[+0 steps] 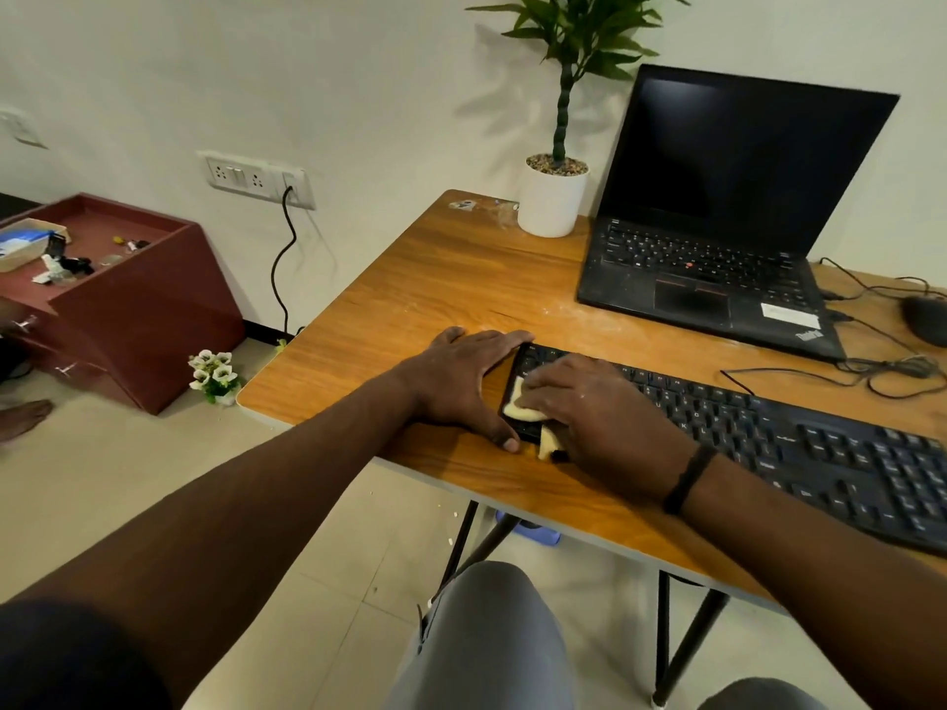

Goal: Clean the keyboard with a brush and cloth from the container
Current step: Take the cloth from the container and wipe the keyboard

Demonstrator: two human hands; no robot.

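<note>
head view: my right hand (599, 407) presses the cloth (522, 407) flat, fingers together, onto the keyboard (799, 438) at its left end; my left hand (466, 381), fingers spread, braces that end on the desk (435, 294).

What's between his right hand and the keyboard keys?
A yellowish cloth, pressed under the right hand onto the keyboard, in the head view.

Soft even indoor light; plant (574, 38) shadow on wall (358, 69) (faint); wide-angle bending at edges, slight softness.
</note>
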